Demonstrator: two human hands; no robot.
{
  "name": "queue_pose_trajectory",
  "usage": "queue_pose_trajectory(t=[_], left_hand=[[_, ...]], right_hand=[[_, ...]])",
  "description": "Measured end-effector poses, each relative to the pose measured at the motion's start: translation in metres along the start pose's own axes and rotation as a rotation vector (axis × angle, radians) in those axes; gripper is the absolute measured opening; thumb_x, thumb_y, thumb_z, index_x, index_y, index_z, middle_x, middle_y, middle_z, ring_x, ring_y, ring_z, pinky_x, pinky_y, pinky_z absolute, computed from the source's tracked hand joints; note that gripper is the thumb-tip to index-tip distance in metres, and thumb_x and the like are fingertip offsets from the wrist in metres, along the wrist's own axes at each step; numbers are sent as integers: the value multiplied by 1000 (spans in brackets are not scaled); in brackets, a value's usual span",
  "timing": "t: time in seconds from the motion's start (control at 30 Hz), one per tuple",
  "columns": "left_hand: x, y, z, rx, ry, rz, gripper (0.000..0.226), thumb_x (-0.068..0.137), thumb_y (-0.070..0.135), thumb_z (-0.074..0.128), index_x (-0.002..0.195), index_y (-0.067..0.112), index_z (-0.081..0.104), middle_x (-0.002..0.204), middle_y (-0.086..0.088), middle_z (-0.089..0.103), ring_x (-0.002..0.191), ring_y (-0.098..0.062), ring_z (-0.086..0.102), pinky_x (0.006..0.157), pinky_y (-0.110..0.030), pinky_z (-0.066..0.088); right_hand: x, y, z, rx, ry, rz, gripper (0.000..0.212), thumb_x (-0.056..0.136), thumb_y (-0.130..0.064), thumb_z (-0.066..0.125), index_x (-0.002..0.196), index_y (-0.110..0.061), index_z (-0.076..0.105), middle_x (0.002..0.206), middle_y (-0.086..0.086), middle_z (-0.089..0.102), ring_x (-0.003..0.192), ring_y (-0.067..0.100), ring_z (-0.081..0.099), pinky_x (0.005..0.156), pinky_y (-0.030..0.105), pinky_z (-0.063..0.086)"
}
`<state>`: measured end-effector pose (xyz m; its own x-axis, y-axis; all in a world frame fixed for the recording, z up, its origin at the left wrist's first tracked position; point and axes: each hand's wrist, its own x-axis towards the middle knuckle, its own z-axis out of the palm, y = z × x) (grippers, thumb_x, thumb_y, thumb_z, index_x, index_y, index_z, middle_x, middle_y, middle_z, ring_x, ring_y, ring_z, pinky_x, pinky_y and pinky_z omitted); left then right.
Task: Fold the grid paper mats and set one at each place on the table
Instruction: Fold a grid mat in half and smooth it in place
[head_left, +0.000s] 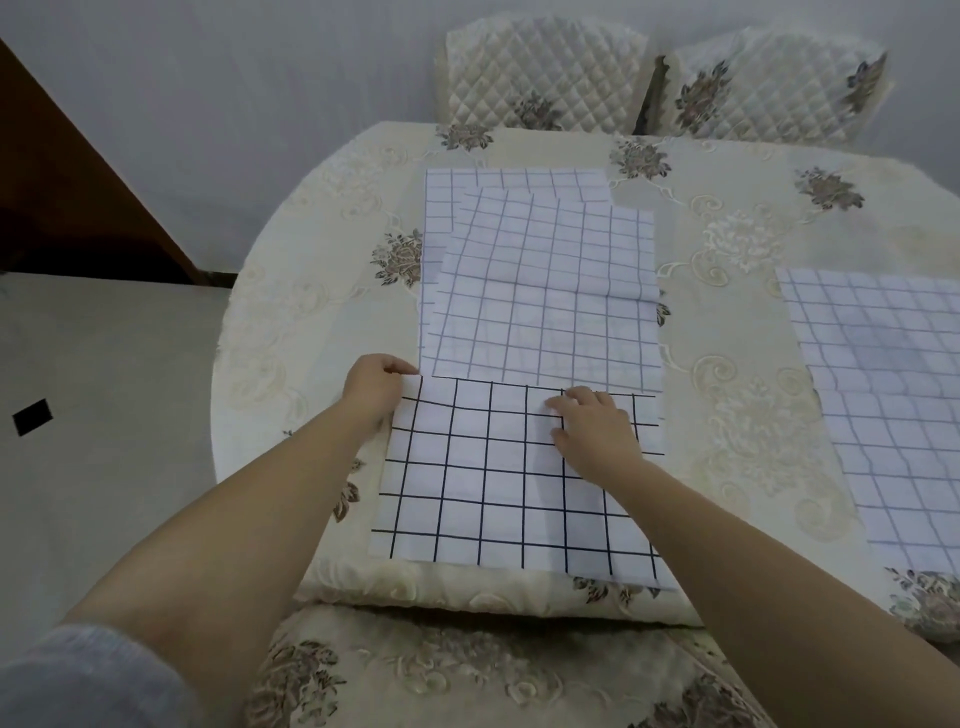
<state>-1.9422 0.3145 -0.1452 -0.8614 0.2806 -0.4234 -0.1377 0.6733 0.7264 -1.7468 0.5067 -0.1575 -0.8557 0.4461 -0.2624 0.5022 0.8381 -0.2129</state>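
Head view: left hand (375, 391) is pinching the far-left corner of the dark-gridded mat (483, 488), which is lying at the near edge of the cloth-covered table (280, 322). The right hand (595, 434) is pressing it, fingers nearly straight. Behind it, paler mats (545, 291), apparently two, are overlapping; another mat (883, 395) is lying rightward. Quilted chairs (545, 73) are standing against a grey wall (260, 78).

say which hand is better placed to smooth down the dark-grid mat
Right, probably. The right hand already rests on top of the dark-grid mat near its far edge, free to sweep, while the left hand pinches its far left corner.
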Motion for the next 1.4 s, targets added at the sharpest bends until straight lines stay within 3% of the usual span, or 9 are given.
queue_pose_trajectory(t=[0.1,0.23,0.5,0.63,0.77,0.87,1.03,1.27,1.4], left_hand=[[2,3,-7,-6,-58,12,22,90,7,48,87,11,70,78,-10,64,66,-23,55,55,-24,41],[1,3,-13,-10,-163,75,17,86,0,60,92,10,71,74,-5,65,61,-13,56,50,-18,46],[5,-7,-16,-64,-102,160,10,83,-1,68,87,5,75,85,-18,73,73,-20,64,76,-33,55],[8,-15,-21,-184,-133,103,17,83,0,68,76,14,75,88,-29,72,75,-30,66,82,-47,57],[11,-16,-22,-288,-170,14,15,87,12,64,86,2,76,92,-27,72,85,-35,70,85,-50,57],[10,-13,-21,-276,-179,30,20,86,27,69,86,9,77,90,-21,74,85,-36,70,85,-46,58],[10,-10,-16,-160,-112,90,10,84,15,72,75,18,73,75,1,70,73,-13,63,78,-29,53],[13,-11,-15,-171,-61,48,10,85,13,70,77,13,73,75,-1,70,70,-16,64,74,-30,54],[16,-10,-11,-88,-7,75,7,87,17,69,86,12,73,82,0,68,82,-17,63,79,-30,52]], right_hand=[[13,-13,-6,17,75,-16,37,95,-28,44,132,-24,50,134,1,50,124,24,40,101,38,35],[42,-56,-17,159,37,-117,36,95,-29,50,130,-22,52,133,3,52,125,27,40,101,39,37],[86,-115,-18,258,-100,-212,30,94,-35,51,122,-28,58,118,-5,64,121,23,41,99,43,38],[97,-118,-17,269,-171,-177,19,94,-35,53,101,-25,67,106,-1,67,118,23,43,99,44,40],[101,-120,-16,333,-174,-141,9,88,-35,61,82,-28,62,95,-2,65,107,23,54,95,45,44],[101,-123,-15,347,-183,-151,11,88,-35,62,86,-26,66,86,-6,60,98,21,57,92,44,46],[101,-121,-10,348,-198,-119,10,88,-36,61,83,-27,63,85,-7,61,96,18,57,93,43,45],[98,-87,-14,305,-173,-26,12,90,-32,59,81,-24,62,87,-2,66,86,19,59,90,41,48],[92,-68,-17,418,-124,-10,16,89,-30,62,97,-18,68,101,3,68,94,21,62,83,36,53]])
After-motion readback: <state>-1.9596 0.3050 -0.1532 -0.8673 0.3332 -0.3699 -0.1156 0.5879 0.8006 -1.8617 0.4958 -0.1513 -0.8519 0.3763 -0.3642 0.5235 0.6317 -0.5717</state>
